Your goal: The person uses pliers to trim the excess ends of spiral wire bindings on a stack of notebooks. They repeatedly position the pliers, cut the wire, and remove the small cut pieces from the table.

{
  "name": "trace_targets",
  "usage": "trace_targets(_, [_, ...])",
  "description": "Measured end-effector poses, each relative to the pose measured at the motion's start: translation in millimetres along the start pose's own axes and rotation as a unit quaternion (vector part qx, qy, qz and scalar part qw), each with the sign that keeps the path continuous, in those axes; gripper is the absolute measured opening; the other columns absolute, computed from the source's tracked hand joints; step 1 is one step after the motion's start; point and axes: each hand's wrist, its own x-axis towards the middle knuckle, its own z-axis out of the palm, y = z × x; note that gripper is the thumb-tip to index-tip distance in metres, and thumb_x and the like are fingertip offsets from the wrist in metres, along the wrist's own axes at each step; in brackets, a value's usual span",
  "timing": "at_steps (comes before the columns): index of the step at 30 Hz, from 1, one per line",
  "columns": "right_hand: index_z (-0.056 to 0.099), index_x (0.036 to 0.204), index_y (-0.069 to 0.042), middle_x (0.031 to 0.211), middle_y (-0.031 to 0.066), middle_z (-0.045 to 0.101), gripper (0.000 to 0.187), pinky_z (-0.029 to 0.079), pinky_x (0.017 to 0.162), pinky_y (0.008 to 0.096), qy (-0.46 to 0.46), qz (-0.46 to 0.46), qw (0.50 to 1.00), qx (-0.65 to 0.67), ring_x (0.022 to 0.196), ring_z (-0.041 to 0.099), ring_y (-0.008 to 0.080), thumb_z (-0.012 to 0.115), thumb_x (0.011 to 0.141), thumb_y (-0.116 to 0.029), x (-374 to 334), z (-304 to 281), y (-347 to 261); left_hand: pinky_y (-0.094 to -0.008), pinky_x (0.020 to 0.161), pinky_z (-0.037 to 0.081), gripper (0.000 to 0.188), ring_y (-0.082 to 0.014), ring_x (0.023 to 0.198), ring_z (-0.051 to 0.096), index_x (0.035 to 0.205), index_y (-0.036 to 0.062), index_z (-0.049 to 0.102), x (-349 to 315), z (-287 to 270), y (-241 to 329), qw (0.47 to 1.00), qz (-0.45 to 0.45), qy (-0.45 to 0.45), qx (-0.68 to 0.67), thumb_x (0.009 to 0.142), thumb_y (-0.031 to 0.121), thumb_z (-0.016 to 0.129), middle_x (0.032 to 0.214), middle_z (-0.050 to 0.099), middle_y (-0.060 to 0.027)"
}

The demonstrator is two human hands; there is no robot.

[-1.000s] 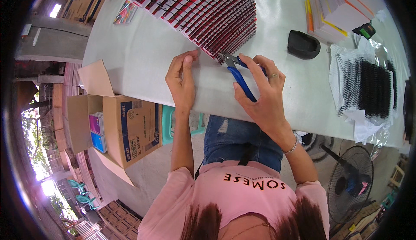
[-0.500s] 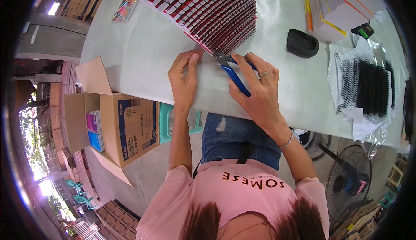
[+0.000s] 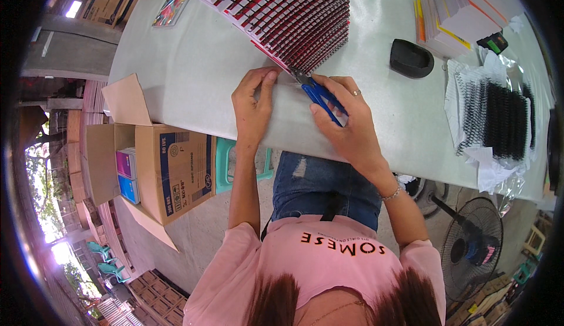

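A tall stack of spiral-bound notebooks (image 3: 282,17) with red and white edges and dark wire coils rises at the far middle of the table. My right hand (image 3: 351,120) is closed round the blue handles of a pair of wire cutters (image 3: 320,98). Their dark jaws meet the coil ends at the stack's near lower corner. Beside that corner, my left hand (image 3: 255,99) rests on the table with its fingers curled and thumb drawn in. Its fingertips are by the lowest notebook's edge; whatever they pinch is hidden.
To the right lie a black holder (image 3: 411,59), bundled black coils (image 3: 496,120) on crumpled white paper, and stacked books (image 3: 452,14). An open cardboard box (image 3: 185,170) stands left of the table (image 3: 194,85), near a green stool (image 3: 226,164). A black fan (image 3: 473,246) is at lower right.
My right hand has squeezed the wire cutters, bringing the blue handles closer together. My left hand has shifted slightly right. The stack stays in nearly the same place.
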Motion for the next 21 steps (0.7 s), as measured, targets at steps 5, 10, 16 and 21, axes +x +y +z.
trace_targets(5, [0.064, 0.128, 0.004, 0.113, 0.0147, 0.061, 0.042, 0.050, 0.084, 0.0313, -0.136, 0.244, 0.926, 0.252, 0.096, 0.061, 0.0210, 0.068, 0.094, -0.020, 18, -25, -1, -0.0306, 0.082, 0.052, 0.018, -0.0214, 0.089, 0.068, 0.102, -0.0039, 0.074, 0, 0, 2, 1.000, -0.001, 0.002, 0.009, 0.100, 0.010, 0.063, 0.099, 0.073, -0.0143])
trace_targets(10, [0.065, 0.129, 0.000, 0.115, 0.0127, 0.061, 0.044, 0.048, 0.084, 0.0317, -0.127, 0.167, 0.970, 0.122, 0.097, 0.060, 0.0205, 0.070, 0.092, -0.022, 25, -35, -3, -0.0310, 0.082, 0.052, 0.018, -0.0220, 0.089, 0.069, 0.102, -0.0036, 0.074, 0, 0, 3, 1.000, -0.002, 0.001, 0.011, 0.100, 0.010, 0.063, 0.099, 0.073, -0.0146])
trace_targets(16, [0.062, 0.133, -0.007, 0.119, 0.0133, 0.059, 0.053, 0.044, 0.092, 0.0398, 0.020, -0.072, 0.979, -0.190, 0.104, 0.059, 0.0267, 0.075, 0.083, -0.017, -1, -17, -3, -0.0313, 0.083, 0.052, 0.017, -0.0220, 0.089, 0.069, 0.102, -0.0035, 0.074, -1, -1, 5, 1.000, -0.006, -0.006, 0.013, 0.100, 0.010, 0.063, 0.100, 0.073, -0.0145])
trace_targets(21, [0.061, 0.135, -0.009, 0.122, 0.0126, 0.058, 0.057, 0.041, 0.096, 0.0411, 0.044, -0.116, 0.960, -0.253, 0.108, 0.057, 0.0271, 0.077, 0.081, -0.017, -5, -7, 5, -0.0303, 0.084, 0.051, 0.020, -0.0199, 0.090, 0.067, 0.104, -0.0043, 0.073, -1, -1, 3, 1.000, 0.000, -0.012, 0.022, 0.101, 0.012, 0.062, 0.100, 0.073, -0.0138])
